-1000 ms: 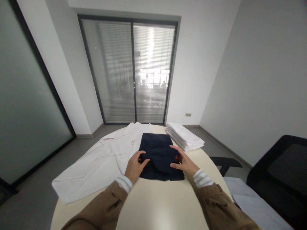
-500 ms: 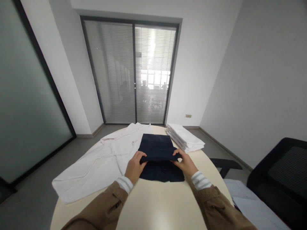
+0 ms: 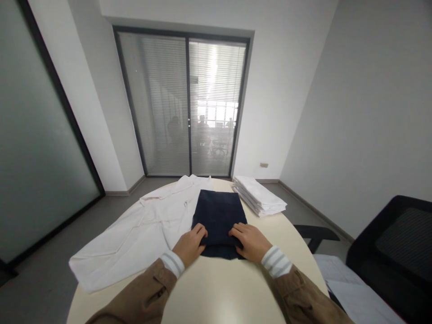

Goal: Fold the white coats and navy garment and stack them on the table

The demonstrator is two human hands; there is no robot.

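A dark navy folded garment [image 3: 220, 213] lies on the round cream table [image 3: 219, 288] in front of me; its exact kind does not show. My left hand [image 3: 191, 243] grips the left end of its folded-over layer, fingers curled on top and thumb underneath. At the right end, my right hand [image 3: 250, 240] holds the same layer with bent fingers. A strip of navy cloth shows below the fold, between my hands. Just left of it, a white garment [image 3: 131, 238] is spread out and partly reaches under or against the navy one.
A stack of folded white cloths [image 3: 258, 195] sits at the table's back right. To the right stands a black office chair [image 3: 391, 243], with white papers or cloth [image 3: 351, 283] beside the table edge. Behind the table is a glass door with blinds [image 3: 216, 103].
Both hands have come down towards me with the upper layer, so less of the lower navy cloth shows. The folded layer now lies flatter.
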